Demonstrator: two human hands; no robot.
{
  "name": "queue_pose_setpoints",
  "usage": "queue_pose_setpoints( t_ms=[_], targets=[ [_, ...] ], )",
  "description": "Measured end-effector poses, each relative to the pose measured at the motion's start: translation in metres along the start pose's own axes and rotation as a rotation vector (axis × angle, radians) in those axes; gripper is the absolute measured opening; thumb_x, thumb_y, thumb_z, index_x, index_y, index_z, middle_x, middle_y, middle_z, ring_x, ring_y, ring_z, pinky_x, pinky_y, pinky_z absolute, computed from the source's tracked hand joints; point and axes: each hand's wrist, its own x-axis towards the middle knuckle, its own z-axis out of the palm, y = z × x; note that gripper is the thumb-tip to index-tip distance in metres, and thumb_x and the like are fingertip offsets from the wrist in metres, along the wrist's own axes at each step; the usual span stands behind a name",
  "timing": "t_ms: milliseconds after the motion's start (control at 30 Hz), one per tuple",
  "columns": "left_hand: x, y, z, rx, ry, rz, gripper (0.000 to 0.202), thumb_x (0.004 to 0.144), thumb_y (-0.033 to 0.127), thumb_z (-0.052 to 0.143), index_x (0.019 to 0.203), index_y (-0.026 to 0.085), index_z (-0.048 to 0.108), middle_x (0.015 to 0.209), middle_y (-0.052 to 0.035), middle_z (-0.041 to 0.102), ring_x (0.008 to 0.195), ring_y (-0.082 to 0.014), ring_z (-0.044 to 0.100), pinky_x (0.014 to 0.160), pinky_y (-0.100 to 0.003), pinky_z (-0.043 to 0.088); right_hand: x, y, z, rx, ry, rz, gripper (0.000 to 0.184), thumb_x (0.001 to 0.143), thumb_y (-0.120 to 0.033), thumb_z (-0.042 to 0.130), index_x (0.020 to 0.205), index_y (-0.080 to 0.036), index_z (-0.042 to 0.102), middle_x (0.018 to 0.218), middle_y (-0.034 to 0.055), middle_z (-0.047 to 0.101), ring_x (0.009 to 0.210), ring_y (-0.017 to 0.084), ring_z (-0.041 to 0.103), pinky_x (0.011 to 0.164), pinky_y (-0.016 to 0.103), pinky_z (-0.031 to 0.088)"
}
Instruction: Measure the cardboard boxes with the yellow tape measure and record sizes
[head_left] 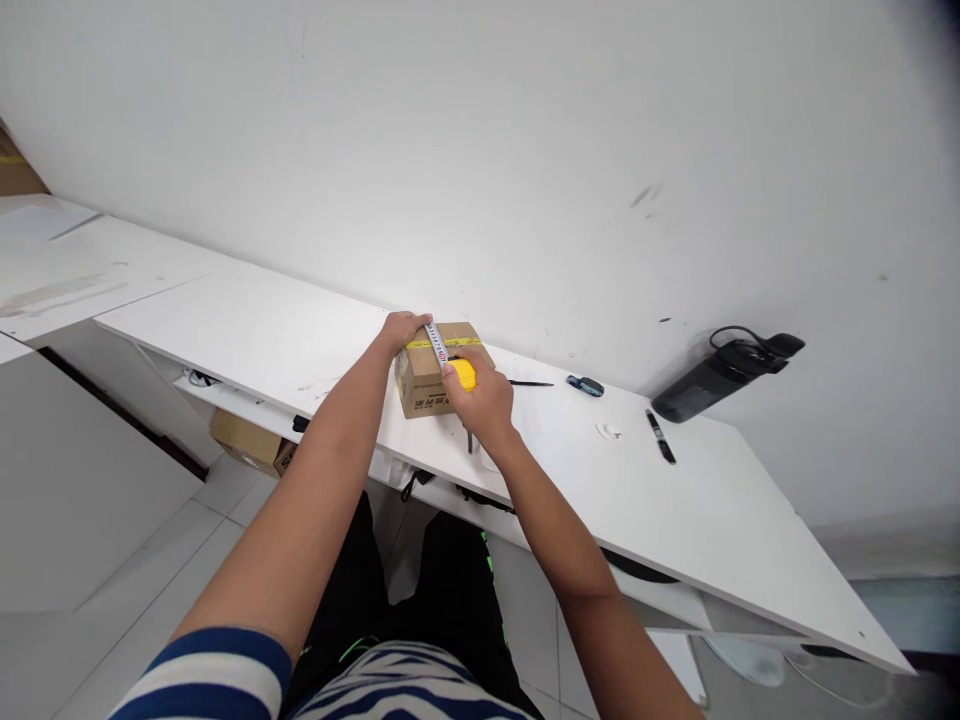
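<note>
A small brown cardboard box with a strip of yellow tape and dark print sits on the white table against the wall. My right hand is closed around a yellow tape measure over the box's top. From its case the white blade runs out across the box top to the far left edge. There my left hand holds the blade's end between its fingers, at the box's back left corner. My right palm and fingers hide part of the case and the box's right side.
Right of the box on the table lie a black pen-like stick, a dark blue key fob, a small white item and a black folded strap-like object. A black bottle stands by the wall. Another carton sits under the table.
</note>
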Motion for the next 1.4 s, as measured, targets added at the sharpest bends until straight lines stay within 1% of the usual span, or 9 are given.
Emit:
queue_pose_setpoints(
  t_ms=[233,400,633,767,900,1000,1167,1300,1400],
  targets=[
    [-0.003,0.006,-0.001,-0.031,-0.001,-0.049,0.028,0.077,0.039,0.073,0.064,0.019,0.059,0.069,-0.0019,0.060,0.061,-0.0144,0.054,0.063,-0.028,0.044,0.002,0.002,0.003,0.063,0.021,0.035,0.042,0.088,-0.054,0.049,0.115,-0.026,0.065,0.108,0.0069,0.072,0.101,0.030,0.065,0.086,0.045,0.053],
    [-0.004,0.008,0.000,-0.050,0.013,-0.053,0.025,0.077,0.037,0.074,0.066,0.018,0.061,0.068,-0.0015,0.061,0.060,-0.0136,0.053,0.062,-0.027,0.044,0.003,0.002,0.005,0.078,0.027,0.000,0.039,0.088,-0.052,0.052,0.114,-0.026,0.065,0.111,0.0070,0.072,0.103,0.030,0.065,0.088,0.046,0.053],
    [-0.010,0.011,0.000,-0.059,0.011,-0.042,0.026,0.077,0.036,0.074,0.065,0.017,0.059,0.062,0.0001,0.057,0.055,-0.0117,0.049,0.057,-0.026,0.042,0.007,0.004,0.005,0.105,0.041,0.075,0.044,0.087,-0.056,0.049,0.112,-0.025,0.066,0.105,0.0072,0.072,0.095,0.029,0.066,0.085,0.045,0.052],
    [-0.004,0.006,0.000,-0.067,0.018,-0.014,0.026,0.077,0.036,0.073,0.064,0.017,0.059,0.060,0.0012,0.055,0.055,-0.0113,0.046,0.056,-0.026,0.040,0.016,0.001,0.005,0.082,0.066,0.097,0.045,0.088,-0.057,0.047,0.111,-0.024,0.067,0.105,0.0080,0.072,0.095,0.028,0.066,0.086,0.043,0.051],
    [0.005,-0.003,0.001,-0.069,0.039,0.044,0.032,0.078,0.040,0.072,0.060,0.018,0.057,0.057,0.0018,0.051,0.055,-0.0113,0.044,0.056,-0.026,0.037,0.035,-0.006,0.010,0.008,0.051,0.078,0.044,0.092,-0.057,0.041,0.111,-0.025,0.065,0.098,0.0066,0.072,0.092,0.027,0.066,0.084,0.042,0.051],
    [0.005,-0.008,0.000,-0.073,0.033,0.091,0.040,0.083,0.047,0.066,0.058,0.018,0.054,0.057,0.0011,0.050,0.056,-0.0118,0.044,0.057,-0.026,0.036,0.055,-0.011,0.017,-0.055,-0.006,0.092,0.042,0.093,-0.057,0.040,0.114,-0.027,0.062,0.102,0.0060,0.072,0.095,0.028,0.066,0.085,0.042,0.050],
    [-0.004,-0.011,-0.007,-0.123,-0.003,0.105,0.044,0.092,0.053,0.052,0.068,0.017,0.062,0.069,-0.0030,0.063,0.065,-0.0144,0.054,0.063,-0.025,0.042,0.095,-0.017,0.035,-0.103,-0.178,0.051,0.059,0.084,-0.060,0.057,0.129,-0.023,0.048,0.113,0.0137,0.070,0.104,0.034,0.065,0.088,0.046,0.049],
    [-0.008,-0.016,-0.017,-0.194,-0.013,0.092,0.057,0.090,0.068,0.046,0.081,0.017,0.069,0.087,-0.0071,0.072,0.077,-0.0182,0.062,0.069,-0.026,0.047,0.123,-0.022,0.052,-0.120,-0.228,0.042,0.058,0.078,-0.054,0.065,0.120,-0.021,0.045,0.110,0.0161,0.070,0.096,0.033,0.066,0.080,0.043,0.050],
    [-0.013,-0.024,-0.031,-0.202,0.037,0.094,0.065,0.089,0.073,0.041,0.093,0.017,0.073,0.098,-0.0090,0.074,0.087,-0.0211,0.066,0.074,-0.028,0.049,0.138,-0.032,0.062,-0.101,-0.246,0.047,0.055,0.072,-0.055,0.069,0.110,-0.021,0.048,0.108,0.0142,0.069,0.091,0.030,0.066,0.075,0.039,0.051]
  ],
)
